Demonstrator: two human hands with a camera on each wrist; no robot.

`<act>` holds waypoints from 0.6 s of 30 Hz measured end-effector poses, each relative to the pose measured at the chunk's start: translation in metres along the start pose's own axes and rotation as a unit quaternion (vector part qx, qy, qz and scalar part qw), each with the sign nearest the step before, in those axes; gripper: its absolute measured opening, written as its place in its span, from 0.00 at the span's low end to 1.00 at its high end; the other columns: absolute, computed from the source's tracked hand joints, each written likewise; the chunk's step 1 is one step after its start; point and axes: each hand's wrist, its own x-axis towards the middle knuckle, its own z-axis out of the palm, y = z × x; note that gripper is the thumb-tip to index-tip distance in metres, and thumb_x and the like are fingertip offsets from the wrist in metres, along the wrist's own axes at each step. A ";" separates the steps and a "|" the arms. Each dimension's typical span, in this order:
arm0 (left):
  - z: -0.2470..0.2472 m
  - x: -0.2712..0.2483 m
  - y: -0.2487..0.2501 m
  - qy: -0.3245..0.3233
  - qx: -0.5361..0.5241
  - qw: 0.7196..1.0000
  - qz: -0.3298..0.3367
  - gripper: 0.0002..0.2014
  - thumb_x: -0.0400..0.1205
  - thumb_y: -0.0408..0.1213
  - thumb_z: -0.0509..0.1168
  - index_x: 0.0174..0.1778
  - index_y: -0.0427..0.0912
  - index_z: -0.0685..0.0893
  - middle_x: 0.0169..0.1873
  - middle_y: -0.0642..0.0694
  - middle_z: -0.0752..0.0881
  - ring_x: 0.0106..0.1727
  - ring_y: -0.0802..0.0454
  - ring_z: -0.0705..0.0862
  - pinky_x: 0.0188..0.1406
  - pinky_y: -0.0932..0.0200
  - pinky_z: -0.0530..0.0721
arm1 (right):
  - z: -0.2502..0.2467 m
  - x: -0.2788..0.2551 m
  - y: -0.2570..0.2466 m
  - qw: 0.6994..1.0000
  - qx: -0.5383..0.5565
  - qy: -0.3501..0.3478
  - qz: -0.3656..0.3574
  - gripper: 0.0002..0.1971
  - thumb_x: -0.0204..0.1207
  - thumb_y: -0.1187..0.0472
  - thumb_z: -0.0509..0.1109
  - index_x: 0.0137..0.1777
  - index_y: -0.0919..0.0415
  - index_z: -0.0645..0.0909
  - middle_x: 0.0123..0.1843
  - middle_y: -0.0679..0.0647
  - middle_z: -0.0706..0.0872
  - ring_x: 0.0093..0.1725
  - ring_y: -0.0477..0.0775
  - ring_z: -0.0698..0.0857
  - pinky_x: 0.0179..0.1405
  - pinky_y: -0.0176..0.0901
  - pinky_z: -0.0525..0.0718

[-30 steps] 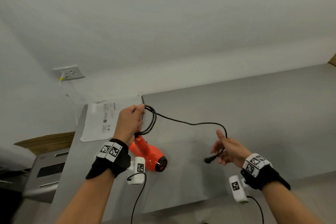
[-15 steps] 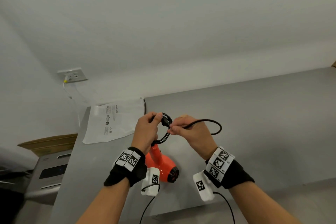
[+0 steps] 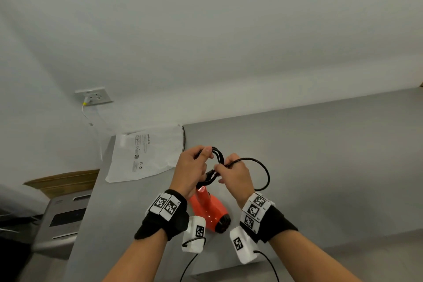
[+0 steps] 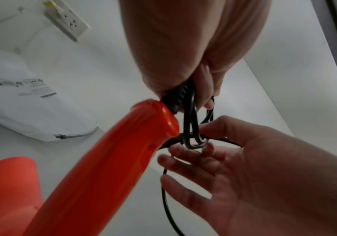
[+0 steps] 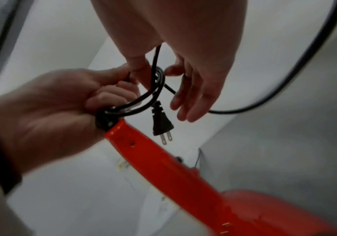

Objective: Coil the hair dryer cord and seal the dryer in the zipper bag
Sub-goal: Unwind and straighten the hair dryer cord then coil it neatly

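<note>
Hands and coiled cord held over the hair dryer at the table's near left.

The hair dryer [image 3: 209, 209] sits near the front edge of the table [image 3: 320, 155], handle pointing up and away. Directly above its handle end, the left hand [image 3: 191, 173] grips the coiled cord [image 3: 217, 155]; the right hand [image 3: 235, 175] is just right of it, touching the coil. A loose loop arcs right of the dryer. The plug [image 5: 161, 122] hangs beside the handle. The zipper bag [image 3: 146, 152] lies behind-left of the dryer, the wall outlet [image 3: 95, 96] farther behind-left.
</note>
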 end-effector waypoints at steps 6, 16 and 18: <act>-0.002 0.002 0.001 0.010 -0.007 1.000 -0.010 0.14 0.90 0.41 0.65 0.45 0.34 0.84 0.21 0.50 0.65 0.19 0.56 0.61 0.17 0.63 0.60 | 0.000 -0.001 0.000 0.984 0.145 -0.102 -0.009 0.12 0.77 0.70 0.69 0.54 0.60 0.69 0.41 0.63 0.91 0.45 0.65 0.90 0.56 0.62 0.88; -0.025 0.030 0.002 0.062 -0.002 0.998 -0.010 0.16 0.92 0.43 0.61 0.46 0.35 0.85 0.25 0.50 0.74 0.21 0.58 0.62 0.18 0.62 0.58 | -0.023 -0.024 0.035 0.966 -0.140 -0.151 -0.156 0.09 0.82 0.58 0.69 0.40 0.56 0.81 0.28 0.42 0.78 0.29 0.40 0.75 0.33 0.36 0.75; -0.034 0.038 0.004 0.089 -0.007 0.996 -0.005 0.16 0.92 0.43 0.61 0.44 0.37 0.85 0.26 0.49 0.77 0.20 0.58 0.63 0.17 0.63 0.59 | -0.033 -0.033 0.045 0.928 -0.239 -0.227 -0.173 0.12 0.82 0.53 0.68 0.38 0.57 0.80 0.29 0.44 0.78 0.30 0.41 0.75 0.36 0.38 0.74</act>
